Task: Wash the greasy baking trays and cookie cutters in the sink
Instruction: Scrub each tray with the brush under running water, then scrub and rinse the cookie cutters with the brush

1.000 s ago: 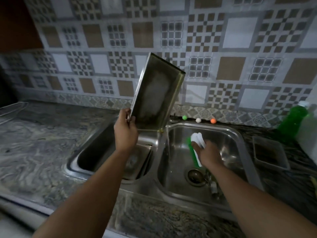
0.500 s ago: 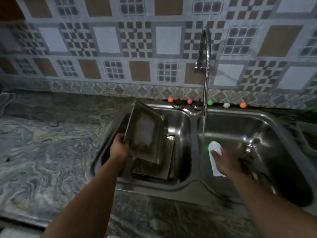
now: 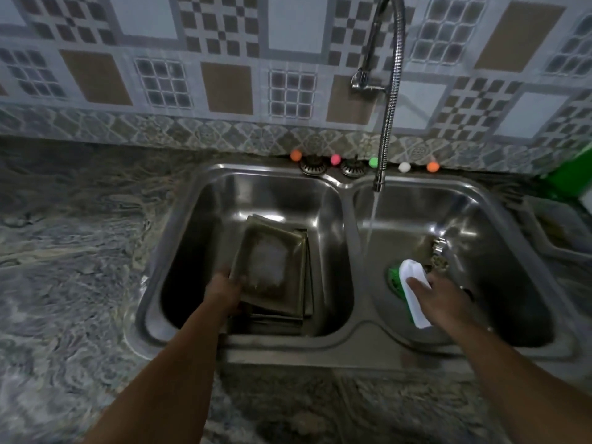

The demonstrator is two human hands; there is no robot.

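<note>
A greasy metal baking tray (image 3: 272,264) lies on top of a stack of other trays (image 3: 306,302) in the left sink basin (image 3: 205,219). My left hand (image 3: 224,290) grips the top tray by its near left edge. In the right basin (image 3: 499,238), my right hand (image 3: 439,296) holds a white-handled scrub brush (image 3: 413,283) with green bristles. Small metal cookie cutters (image 3: 439,251) lie just beyond the brush. Water runs from the tap (image 3: 389,100) into the right basin.
Several small coloured balls (image 3: 334,159) line the sink's back ledge. A green bottle (image 3: 573,174) stands at the far right, with a dark tray (image 3: 563,232) on the counter beside it. Marbled countertop (image 3: 70,251) stretches left and in front.
My left hand lowered the tray from upright above the sink down flat onto the stack in the left basin. My right hand stayed in the right basin with the brush.
</note>
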